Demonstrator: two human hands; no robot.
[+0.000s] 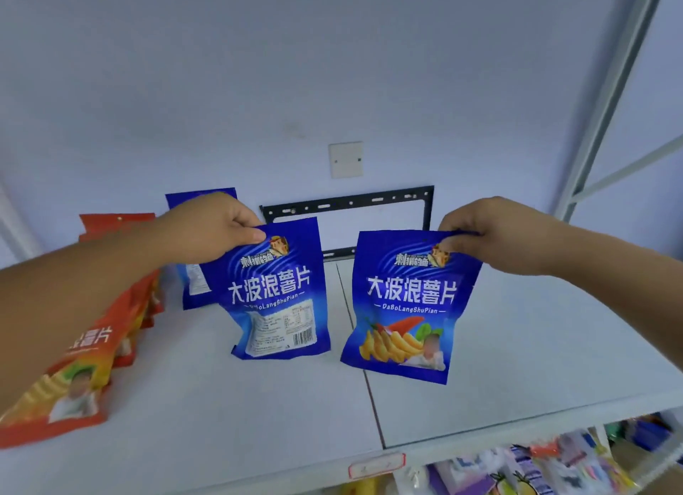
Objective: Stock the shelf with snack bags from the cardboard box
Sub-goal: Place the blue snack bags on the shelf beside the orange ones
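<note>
pinching left bag (273, 295) at top seam with left hand (214, 228); pinching right bag (406, 302) likewise with right hand (491, 235) | likely handling light, crinkly, slippery; gripping seam

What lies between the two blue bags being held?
Head view: only bare shelf and its seam separate the left bag from the right bag.

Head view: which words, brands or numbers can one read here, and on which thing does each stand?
"大波浪薯片": on the left blue bag, pinched by the left hand, and on the right blue bag, pinched by the right hand.
"DaBoLangShuPian": on the right blue bag; partly creased on the left one.
"薯片": on the orange bag; the rest is hidden by the arm.
Too small or blurred: both top logos, the left bag's fine print and barcode, the shelf-edge label.
</note>
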